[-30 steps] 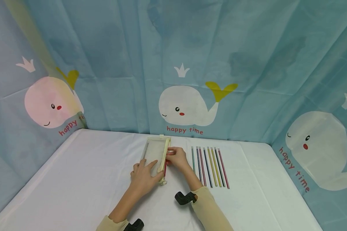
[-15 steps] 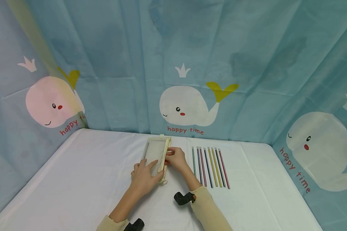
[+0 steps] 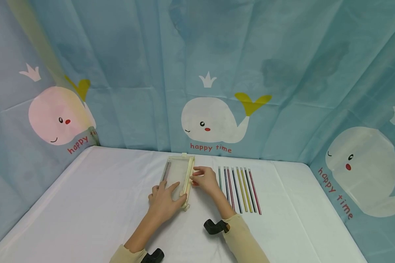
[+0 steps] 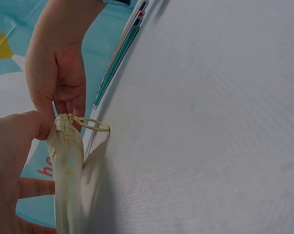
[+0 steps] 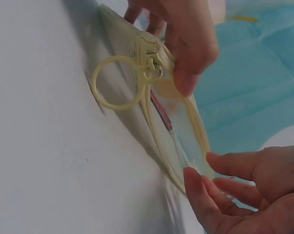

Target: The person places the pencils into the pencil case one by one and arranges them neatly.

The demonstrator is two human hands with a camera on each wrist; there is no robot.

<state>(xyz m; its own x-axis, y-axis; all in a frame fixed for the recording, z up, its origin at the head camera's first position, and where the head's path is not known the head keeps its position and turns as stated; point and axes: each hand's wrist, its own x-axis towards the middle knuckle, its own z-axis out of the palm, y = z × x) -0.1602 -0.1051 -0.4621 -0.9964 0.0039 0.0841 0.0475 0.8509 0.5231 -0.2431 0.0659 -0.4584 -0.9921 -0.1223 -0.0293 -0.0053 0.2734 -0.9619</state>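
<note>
A pale cream see-through mesh pencil case (image 3: 180,170) lies on the white table, its zipped side gaping towards the right. My left hand (image 3: 164,201) spreads over its near part and grips the opening's edge, thumb on the upper rim in the right wrist view. Slim pencils (image 3: 166,171) show through the mesh along the far-left side. Inside the mouth, a red pencil (image 5: 160,111) is visible. Right beside that opening is my right hand (image 3: 205,180), thumb and fingertips parted with nothing between them. A cream ring pull (image 5: 95,84) hangs from the zip's near end.
Several pencils (image 3: 241,189) in green, blue, red, yellow and black lie in a row right of the case, partly behind my right forearm. A blue curtain (image 3: 145,109) printed with whales hangs behind and beside the white tabletop (image 3: 85,204).
The red pencil at the case's opening has gone inside, pushed by my right hand. That hand has then drawn back slightly to the right. My left hand has stayed in place.
</note>
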